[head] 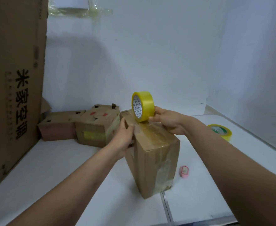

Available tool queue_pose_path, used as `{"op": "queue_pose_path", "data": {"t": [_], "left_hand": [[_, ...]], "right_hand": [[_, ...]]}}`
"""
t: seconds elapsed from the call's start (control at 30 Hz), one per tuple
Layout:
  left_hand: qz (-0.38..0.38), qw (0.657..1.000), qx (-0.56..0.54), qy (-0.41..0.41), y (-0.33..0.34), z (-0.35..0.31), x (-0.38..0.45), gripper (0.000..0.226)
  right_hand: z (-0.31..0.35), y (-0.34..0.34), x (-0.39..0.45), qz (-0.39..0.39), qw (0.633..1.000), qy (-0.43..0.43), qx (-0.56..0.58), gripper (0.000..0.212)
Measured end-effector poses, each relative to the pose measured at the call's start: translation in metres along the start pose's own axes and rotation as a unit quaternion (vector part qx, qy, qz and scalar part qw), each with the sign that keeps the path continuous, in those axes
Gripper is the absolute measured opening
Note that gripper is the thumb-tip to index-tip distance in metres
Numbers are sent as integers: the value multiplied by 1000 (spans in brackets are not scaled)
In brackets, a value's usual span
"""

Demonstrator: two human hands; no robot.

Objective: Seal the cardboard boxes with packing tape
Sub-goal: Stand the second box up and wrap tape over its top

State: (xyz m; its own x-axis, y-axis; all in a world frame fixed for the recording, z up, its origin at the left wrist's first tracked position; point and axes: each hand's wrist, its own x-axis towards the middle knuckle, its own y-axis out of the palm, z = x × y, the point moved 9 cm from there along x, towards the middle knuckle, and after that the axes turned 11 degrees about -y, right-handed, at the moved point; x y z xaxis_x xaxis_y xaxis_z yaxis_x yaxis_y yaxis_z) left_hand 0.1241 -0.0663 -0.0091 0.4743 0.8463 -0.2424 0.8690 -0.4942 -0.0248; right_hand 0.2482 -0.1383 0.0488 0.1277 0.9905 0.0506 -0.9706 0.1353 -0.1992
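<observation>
On brown cardboard box (152, 144), round glossy tape roll (143, 106)

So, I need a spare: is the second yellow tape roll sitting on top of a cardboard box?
No, the second yellow tape roll lies on the white table.
</observation>
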Motion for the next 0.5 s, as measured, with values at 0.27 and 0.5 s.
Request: {"op": "queue_pose_path", "data": {"t": [0.27,0.5], "left_hand": [[-34,997,28,69,-9,-25,48,39],[-39,990,115,67,-12,-45,76,37]], "right_hand": [[3,-7,51,-58,998,-21,-9,34],[4,-14,78,-71,994,13,-86,44]]}}
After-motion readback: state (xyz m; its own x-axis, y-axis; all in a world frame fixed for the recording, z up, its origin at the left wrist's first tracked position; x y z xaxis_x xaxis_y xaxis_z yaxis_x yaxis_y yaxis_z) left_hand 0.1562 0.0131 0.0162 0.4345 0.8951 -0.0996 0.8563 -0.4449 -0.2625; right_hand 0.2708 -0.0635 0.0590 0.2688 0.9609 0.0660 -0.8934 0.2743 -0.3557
